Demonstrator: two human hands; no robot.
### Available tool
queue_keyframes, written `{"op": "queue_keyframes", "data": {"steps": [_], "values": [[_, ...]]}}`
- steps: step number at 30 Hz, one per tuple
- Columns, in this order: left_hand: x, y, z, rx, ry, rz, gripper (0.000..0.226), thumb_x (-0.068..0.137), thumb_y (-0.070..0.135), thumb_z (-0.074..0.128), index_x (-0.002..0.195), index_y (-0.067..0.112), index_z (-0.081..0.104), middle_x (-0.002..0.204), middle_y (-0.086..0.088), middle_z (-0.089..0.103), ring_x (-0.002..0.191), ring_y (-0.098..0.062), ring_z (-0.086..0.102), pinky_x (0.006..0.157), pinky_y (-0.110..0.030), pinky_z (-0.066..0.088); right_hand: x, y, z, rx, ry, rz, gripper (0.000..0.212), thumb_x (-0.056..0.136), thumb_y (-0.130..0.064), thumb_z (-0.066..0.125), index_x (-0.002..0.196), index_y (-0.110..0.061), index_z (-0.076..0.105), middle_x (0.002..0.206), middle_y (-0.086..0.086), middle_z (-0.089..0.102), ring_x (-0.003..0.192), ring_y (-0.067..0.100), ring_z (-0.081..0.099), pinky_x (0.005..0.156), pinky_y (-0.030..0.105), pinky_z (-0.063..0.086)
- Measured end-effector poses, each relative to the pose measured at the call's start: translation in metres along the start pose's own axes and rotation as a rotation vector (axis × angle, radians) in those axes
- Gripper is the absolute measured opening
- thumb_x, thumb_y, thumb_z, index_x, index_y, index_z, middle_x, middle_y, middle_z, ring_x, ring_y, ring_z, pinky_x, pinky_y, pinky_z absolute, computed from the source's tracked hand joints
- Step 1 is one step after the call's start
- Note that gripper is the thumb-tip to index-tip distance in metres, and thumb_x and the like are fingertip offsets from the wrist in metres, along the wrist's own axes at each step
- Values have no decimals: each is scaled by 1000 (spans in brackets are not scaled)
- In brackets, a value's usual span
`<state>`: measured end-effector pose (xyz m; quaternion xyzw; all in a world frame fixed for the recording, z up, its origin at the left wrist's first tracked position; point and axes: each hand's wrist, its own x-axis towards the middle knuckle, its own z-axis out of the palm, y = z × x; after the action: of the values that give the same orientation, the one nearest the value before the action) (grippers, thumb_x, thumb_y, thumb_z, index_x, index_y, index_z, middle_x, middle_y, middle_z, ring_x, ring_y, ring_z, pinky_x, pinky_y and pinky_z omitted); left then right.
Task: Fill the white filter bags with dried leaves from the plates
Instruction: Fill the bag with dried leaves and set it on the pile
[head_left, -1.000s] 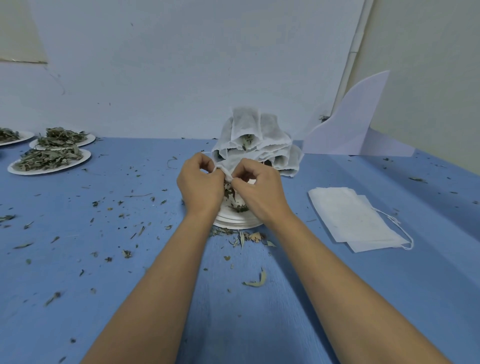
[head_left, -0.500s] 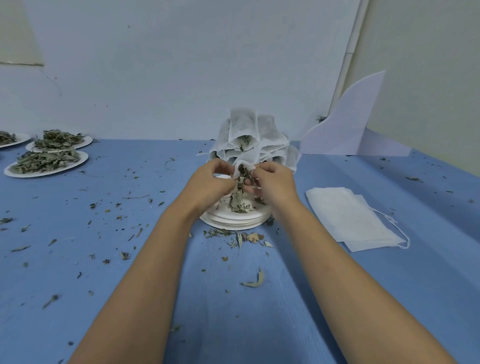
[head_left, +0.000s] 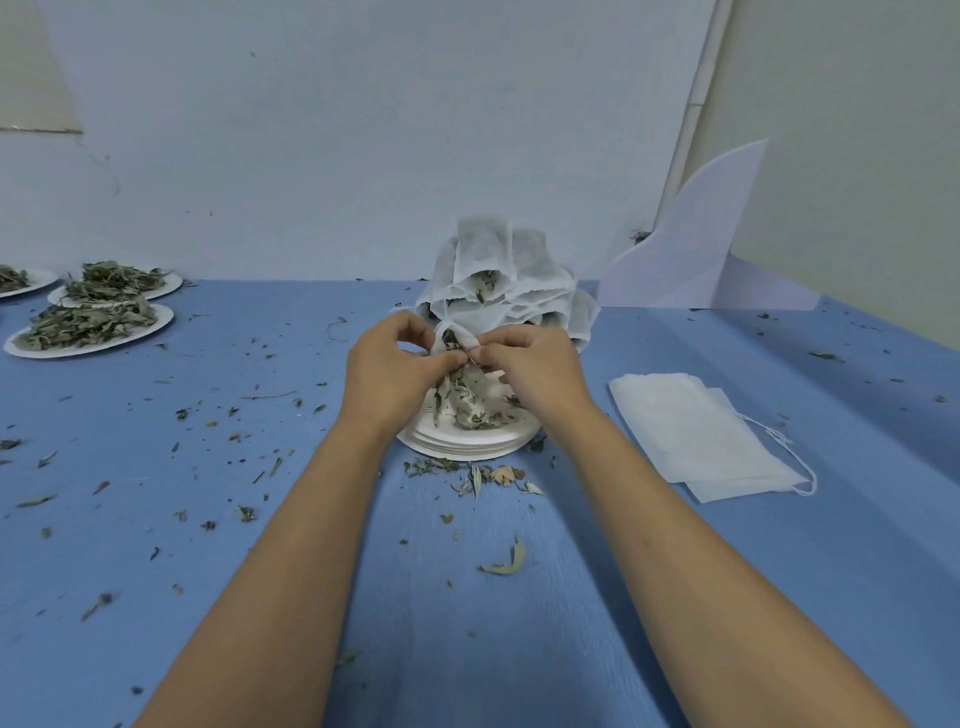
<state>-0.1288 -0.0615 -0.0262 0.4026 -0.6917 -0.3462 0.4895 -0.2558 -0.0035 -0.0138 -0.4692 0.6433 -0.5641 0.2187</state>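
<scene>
Over a stack of round white paper plates (head_left: 467, 446) at the middle of the blue worktop (head_left: 260, 519), a person's left hand (head_left: 387, 371) and right hand (head_left: 530, 371) meet at the mouth of a thin white mesh filter bag (head_left: 454, 340). Both hands have their fingers curled in, thumb and fingertips pinching the bag's upper edge from either side; neither holds anything else. Dried grey-green leaves (head_left: 470, 402) bulge beneath the pinch, down to the top plate. Whether all of them sit inside the cloth or some lie loose on the plate cannot be told.

The bag looks feather-light, limp and easily creased, with no stiffness to hold its own mouth open. The rim is therefore the sensible place to grip, with the weight left resting on the plate. The leaves appear brittle and springy, likely to poke out or crumble if squeezed; crumbs already litter the worktop. A hard tug could tear the fine cloth.

Just behind rises a heap of filled white filter bags (head_left: 498, 280). Flat empty white filter bags with drawstrings (head_left: 691, 431) lie to the right, and round white paper plates heaped with dried leaves (head_left: 93, 327) sit at far left.
</scene>
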Motion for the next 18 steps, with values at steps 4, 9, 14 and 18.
{"op": "queue_keyframes", "data": {"steps": [4,9,14,18], "values": [[1,0,4,72,139,15,30,75,15,74,63,21,48,67,12,52,64,0,48,56,-5,35,-3,-3,6,-134,31,-126,11,80,-15,70,74,-24,71,68,-11,67,60,-4,56,53,6,39],[1,3,9,53,263,-79,27,72,7,66,61,18,44,63,6,46,55,-7,38,48,-10,33,-7,-6,12,-73,-88,-144,20,78,-8,67,64,-22,65,61,-11,63,60,1,56,63,18,45],[4,4,12,-85,307,-271,30,74,10,71,60,19,46,61,5,50,53,-9,44,44,-8,34,-6,-1,13,-25,-86,-76,17,83,-7,64,73,-21,67,76,0,68,76,16,64,81,41,54],[6,7,8,-343,200,-443,29,71,7,80,66,13,52,75,-11,62,68,-22,60,68,-33,55,-3,5,15,-51,15,-58,8,87,-12,63,87,-15,71,86,1,69,85,23,67,82,46,54]]}}
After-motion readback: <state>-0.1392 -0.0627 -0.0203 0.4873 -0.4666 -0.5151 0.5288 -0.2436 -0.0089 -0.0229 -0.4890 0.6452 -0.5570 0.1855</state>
